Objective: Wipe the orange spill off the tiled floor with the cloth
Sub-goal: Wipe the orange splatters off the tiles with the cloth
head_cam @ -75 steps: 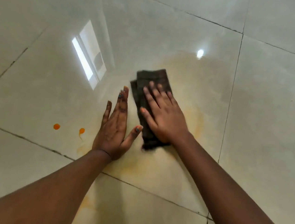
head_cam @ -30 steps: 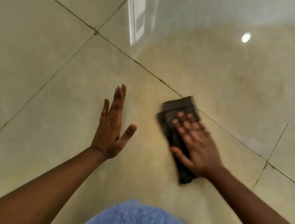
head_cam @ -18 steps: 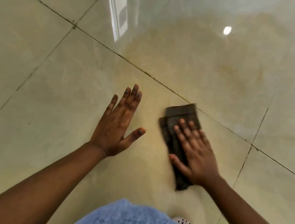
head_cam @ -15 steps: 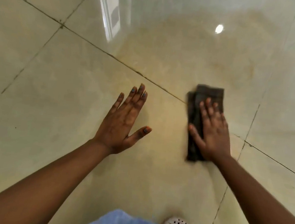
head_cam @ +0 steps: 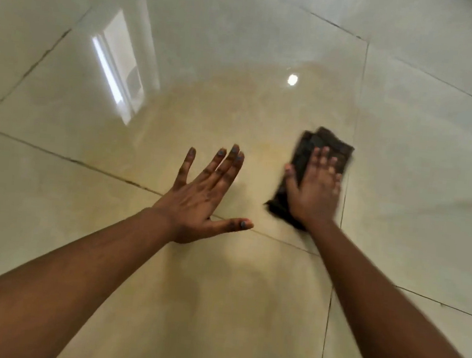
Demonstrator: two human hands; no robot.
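Now the right hand [head_cam: 312, 195] lies flat on top of the dark cloth [head_cam: 321, 147], pressing it down on the tiled floor [head_cam: 54, 220]. Its fingers are spread out and not curled, so its grip is open; the palm just pushes the cloth against the tile. That hand looks blurry, so I think it is in the middle of a wipe.

The cloth is folded into a long pad. It sits just left of a dark line [head_cam: 355, 126] between two tiles, with one end sticking out past the fingertips.

The left hand [head_cam: 198, 201] is flat on the floor too, fingers wide apart, holding nothing. It is near the cloth but not touching it. It seems to prop the person up.

The orange spill [head_cam: 234, 116] shows as a pale yellow-orange smear over the shiny tile, around and beyond both hands. No thick drops show, only a thin film.

To do this wipe well, I would press down evenly with the whole palm and pull the cloth in long strokes from the edge of the smear toward the middle. That way the mess does not spread. Turning the cloth to a clean side would help, and the tile lines need a rub as well.
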